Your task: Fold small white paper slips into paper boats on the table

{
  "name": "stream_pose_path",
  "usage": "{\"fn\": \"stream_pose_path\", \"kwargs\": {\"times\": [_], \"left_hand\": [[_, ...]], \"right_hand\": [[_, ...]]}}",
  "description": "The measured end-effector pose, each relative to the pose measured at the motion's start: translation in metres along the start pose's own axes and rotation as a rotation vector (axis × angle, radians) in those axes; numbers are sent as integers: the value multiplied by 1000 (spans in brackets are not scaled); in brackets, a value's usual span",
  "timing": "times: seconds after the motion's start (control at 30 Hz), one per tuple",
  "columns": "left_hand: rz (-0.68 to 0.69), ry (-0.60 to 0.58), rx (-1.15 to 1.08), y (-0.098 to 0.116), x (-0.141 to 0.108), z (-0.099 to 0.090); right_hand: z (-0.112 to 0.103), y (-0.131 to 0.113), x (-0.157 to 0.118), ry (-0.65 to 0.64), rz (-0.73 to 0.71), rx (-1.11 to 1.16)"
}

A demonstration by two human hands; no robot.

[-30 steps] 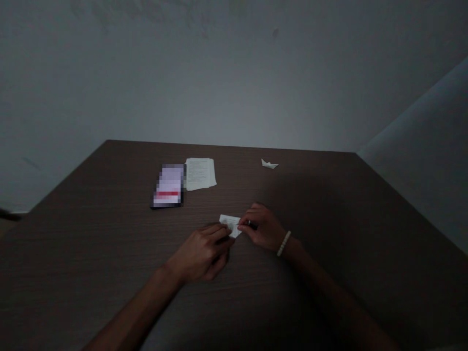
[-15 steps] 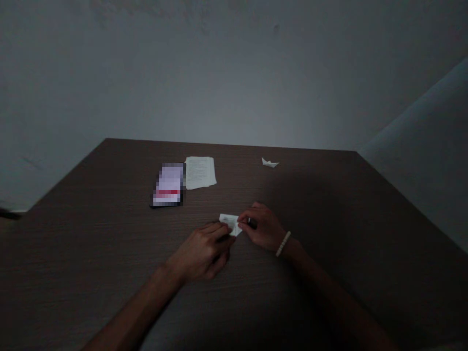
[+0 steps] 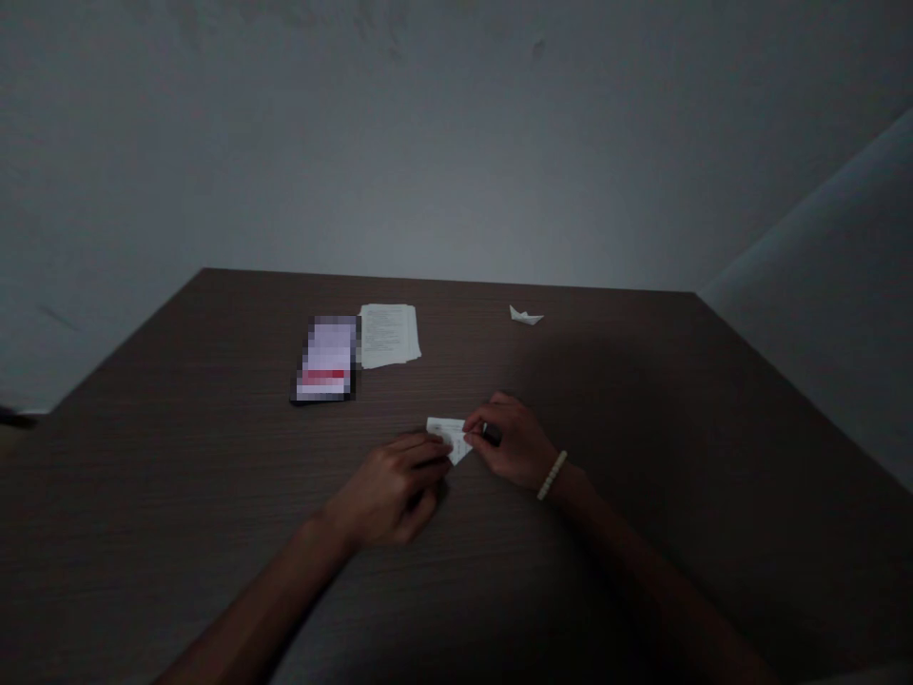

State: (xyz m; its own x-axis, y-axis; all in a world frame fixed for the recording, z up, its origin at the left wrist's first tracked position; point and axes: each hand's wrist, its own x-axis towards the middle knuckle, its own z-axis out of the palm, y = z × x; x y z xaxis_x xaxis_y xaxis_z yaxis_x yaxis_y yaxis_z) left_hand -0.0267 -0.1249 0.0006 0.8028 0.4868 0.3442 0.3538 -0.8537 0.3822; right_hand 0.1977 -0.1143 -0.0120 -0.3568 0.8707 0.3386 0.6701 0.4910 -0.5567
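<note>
A small folded piece of white paper with printing on it lies between my hands near the middle of the table, one point facing me. My right hand, with a beaded bracelet at the wrist, pinches its right corner between thumb and forefinger. From the left, my left hand reaches over with its fingertips on the paper's left part. Its fingers are apart and its thumb is away from the paper, lower down.
On the brown table, a phone with a blurred, lit screen lies at the left beside a stack of printed papers. A small paper boat sits toward the back. Behind is a grey wall.
My left thumb and forefinger have drawn back from the paper's lower point, so more of it shows. My right hand keeps its pinch with hardly any movement.
</note>
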Motion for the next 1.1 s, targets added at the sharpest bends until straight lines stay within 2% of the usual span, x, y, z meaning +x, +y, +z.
{"fn": "stream_pose_path", "kwargs": {"times": [0.17, 0.4, 0.67, 0.97, 1.1], "left_hand": [[9, 5, -17, -1, 0, 0], [-3, -118, 30, 1, 3, -1], [-39, -150, 17, 2, 3, -2], [-42, -90, -10, 3, 4, -2], [-48, -98, 2, 4, 4, -2]], "right_hand": [[0, 0, 0, 0, -10, 1], [0, 0, 0, -5, -16, 1], [2, 0, -1, 14, 14, 21], [-1, -3, 1, -6, 41, 65], [-1, -4, 2, -3, 50, 81]]}}
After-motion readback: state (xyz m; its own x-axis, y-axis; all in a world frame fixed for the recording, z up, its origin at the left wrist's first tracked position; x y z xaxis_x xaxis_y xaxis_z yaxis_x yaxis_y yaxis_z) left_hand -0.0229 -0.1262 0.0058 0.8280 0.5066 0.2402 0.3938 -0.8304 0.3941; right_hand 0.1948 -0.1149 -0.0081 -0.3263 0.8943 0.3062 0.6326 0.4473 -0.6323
